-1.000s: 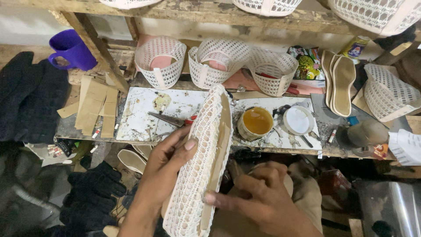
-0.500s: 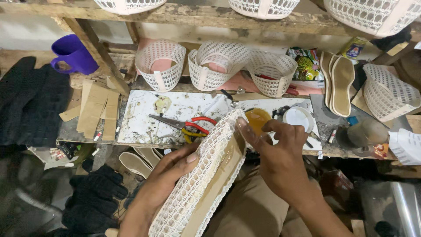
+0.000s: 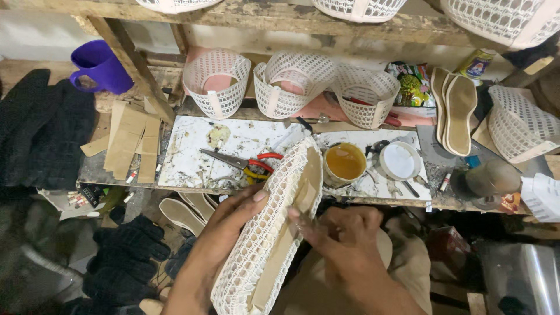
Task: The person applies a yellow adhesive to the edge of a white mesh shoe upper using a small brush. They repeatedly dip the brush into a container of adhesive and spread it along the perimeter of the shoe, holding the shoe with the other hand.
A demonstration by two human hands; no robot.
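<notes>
Head cam: the left hand (image 3: 224, 233) cups a white mesh shoe upper (image 3: 268, 233) from its outer side, fingers wrapped over the edge, held tilted over the lap just below the workbench (image 3: 192, 149). The right hand (image 3: 344, 239) presses fingertips onto the tan insole inside it, fingers bunched together. Behind sit a tin of yellow glue (image 3: 344, 163), red-handled scissors (image 3: 242, 162) and a purple mug (image 3: 100, 65).

White mesh shoe upper (image 3: 265, 233), tilted, sole-side up.
</notes>
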